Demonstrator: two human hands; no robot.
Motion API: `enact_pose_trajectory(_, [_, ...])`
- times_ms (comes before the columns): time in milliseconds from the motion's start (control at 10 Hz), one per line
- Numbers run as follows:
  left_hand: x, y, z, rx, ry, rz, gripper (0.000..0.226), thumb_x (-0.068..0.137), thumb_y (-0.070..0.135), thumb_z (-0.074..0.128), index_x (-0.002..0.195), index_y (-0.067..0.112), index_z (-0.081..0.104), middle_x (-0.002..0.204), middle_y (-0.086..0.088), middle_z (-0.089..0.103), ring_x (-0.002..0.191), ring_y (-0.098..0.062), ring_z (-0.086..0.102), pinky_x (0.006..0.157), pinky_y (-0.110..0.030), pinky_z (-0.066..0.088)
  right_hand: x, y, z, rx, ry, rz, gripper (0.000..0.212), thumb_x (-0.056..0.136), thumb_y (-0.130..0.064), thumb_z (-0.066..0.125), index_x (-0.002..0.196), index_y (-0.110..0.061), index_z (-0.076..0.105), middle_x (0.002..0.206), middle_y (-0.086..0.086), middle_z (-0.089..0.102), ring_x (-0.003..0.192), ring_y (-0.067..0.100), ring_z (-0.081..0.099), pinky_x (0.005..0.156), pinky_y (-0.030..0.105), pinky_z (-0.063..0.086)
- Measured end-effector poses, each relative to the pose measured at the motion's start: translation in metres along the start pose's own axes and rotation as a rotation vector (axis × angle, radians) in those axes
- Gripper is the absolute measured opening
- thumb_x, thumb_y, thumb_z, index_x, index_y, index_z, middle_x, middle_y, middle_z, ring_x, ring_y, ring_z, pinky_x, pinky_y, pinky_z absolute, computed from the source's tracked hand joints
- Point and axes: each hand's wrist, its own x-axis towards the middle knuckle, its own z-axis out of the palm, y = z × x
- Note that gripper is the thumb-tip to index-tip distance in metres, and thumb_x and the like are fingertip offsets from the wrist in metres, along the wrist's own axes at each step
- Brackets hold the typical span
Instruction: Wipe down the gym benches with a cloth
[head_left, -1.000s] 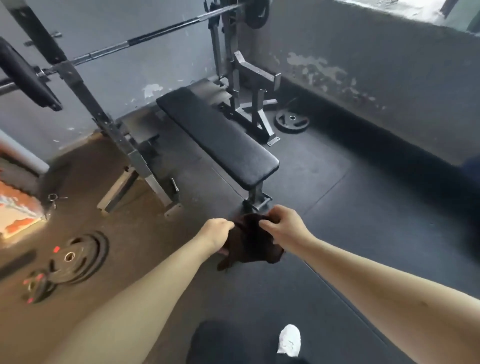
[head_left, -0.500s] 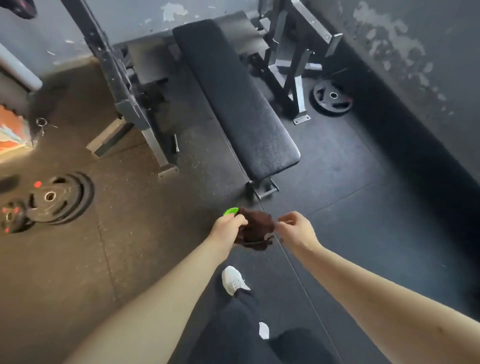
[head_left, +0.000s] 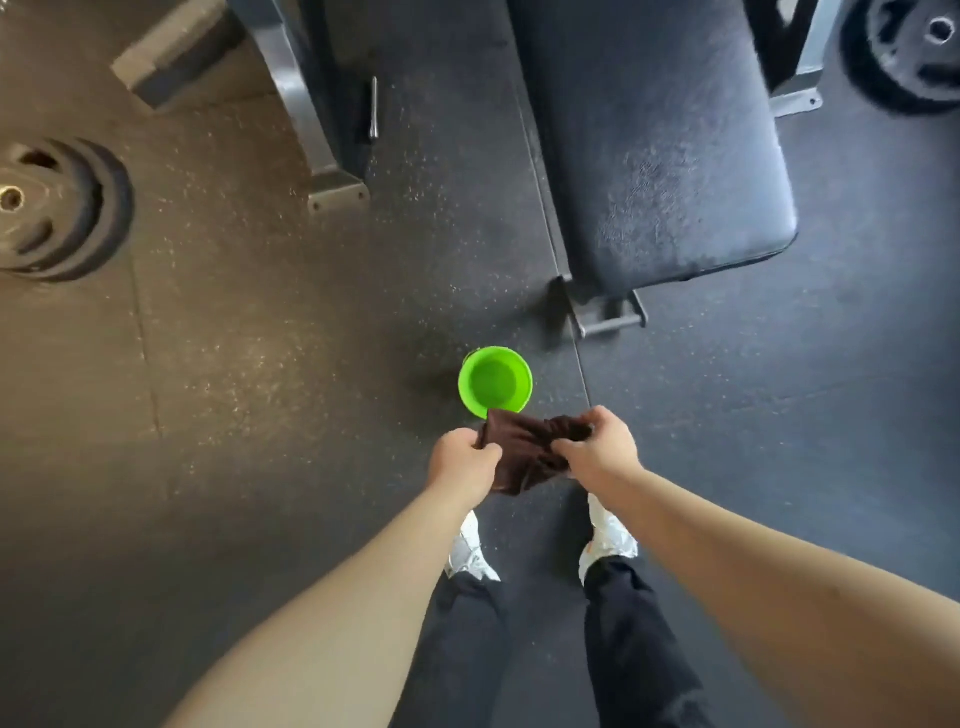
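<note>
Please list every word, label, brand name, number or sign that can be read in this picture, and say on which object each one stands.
None can be read.
Bench pad: no visible print.
Green bucket: plain, no label visible.
Brown cloth: no tag or text visible.
Weight plates and: any raised markings are too blurred to read.
White shoes: no legible brand.

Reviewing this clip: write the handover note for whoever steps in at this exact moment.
Left hand: gripping the left end of the brown cloth.
Right hand: gripping its right end; cloth bunched between both hands, above the floor.
Green bucket: on the floor just ahead of the cloth, near the foot of the black bench.
Done: cloth in hand.
Left: no wiping evident; cloth is not touching the bench pad. Wipe the benches.
</note>
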Motion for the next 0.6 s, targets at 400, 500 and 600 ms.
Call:
enact_pose_trajectory(400, [0.268, -0.053, 0.105, 0.289, 0.202, 0.094, 0.046, 0.095, 0.003, 0.052, 0.137, 0.021, 0.057, 0.136, -0.012, 0.06, 0.123, -0.034, 0.057, 0.099, -0.037, 0.047, 0.26, 0.041, 0.161, -0.286, -0.014, -0.238, 0.036, 0.089, -0.008, 0.063, 0.124, -0.013, 0.066, 0.116, 0.014, 0.07, 0.109, 0.035, 0.063, 0.087, 0.035, 0.05])
enact_pose_trajectory(500, [0.28, -0.053, 0.108, 0.293, 0.195, 0.09, 0.054, 0.094, 0.0, 0.051, 0.142, 0.023, 0.056, 0.14, -0.012, 0.058, 0.125, -0.035, 0.057, 0.103, -0.039, 0.048, 0.265, 0.042, 0.17, -0.338, -0.039, -0.199, 0.042, 0.089, -0.004, 0.056, 0.128, -0.017, 0.064, 0.118, 0.014, 0.069, 0.109, 0.036, 0.064, 0.087, 0.036, 0.051])
enact_pose_trajectory(600, [0.27, -0.053, 0.104, 0.287, 0.168, 0.073, 0.056, 0.092, -0.002, 0.051, 0.141, 0.025, 0.058, 0.139, -0.009, 0.059, 0.123, -0.033, 0.059, 0.103, -0.041, 0.05, 0.251, 0.039, 0.168, -0.355, -0.063, -0.171, 0.053, 0.089, -0.003, 0.054, 0.139, -0.02, 0.057, 0.127, 0.012, 0.065, 0.114, 0.034, 0.063, 0.089, 0.035, 0.05])
